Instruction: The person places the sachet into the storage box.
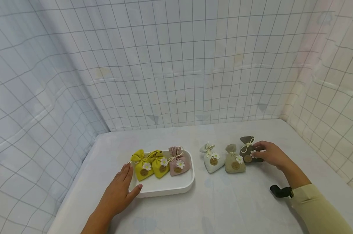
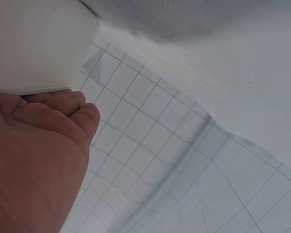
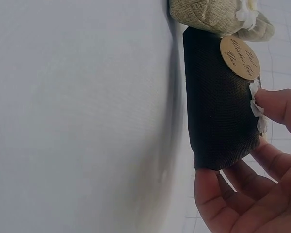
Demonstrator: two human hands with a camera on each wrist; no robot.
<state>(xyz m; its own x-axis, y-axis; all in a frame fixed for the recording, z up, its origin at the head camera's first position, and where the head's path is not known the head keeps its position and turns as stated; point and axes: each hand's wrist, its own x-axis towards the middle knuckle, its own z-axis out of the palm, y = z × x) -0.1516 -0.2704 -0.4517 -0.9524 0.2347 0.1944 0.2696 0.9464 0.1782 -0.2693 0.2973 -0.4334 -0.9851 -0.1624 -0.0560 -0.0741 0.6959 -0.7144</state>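
Note:
My right hand [image 1: 270,154] grips a dark brown drawstring pouch [image 1: 246,156] at its right side. In the right wrist view the thumb lies at the white flower and the other fingers curl around the pouch's end; its round tag [image 3: 240,58] has handwriting on it. My left hand [image 1: 117,191] rests against the left end of a white tray [image 1: 167,191], fingers extended along its side and thumb at the front corner. Inside the tray lie two yellow pouches [image 1: 141,167] and a pink pouch [image 1: 176,170], side by side.
Left of the dark pouch are a beige pouch [image 1: 234,167] and a pale grey-white pouch [image 1: 213,165] on the white tabletop [image 1: 223,204]. Grid-patterned curtains [image 1: 179,65] hang behind the table and along both sides. A black wrist device [image 1: 280,191] sits at the right cuff.

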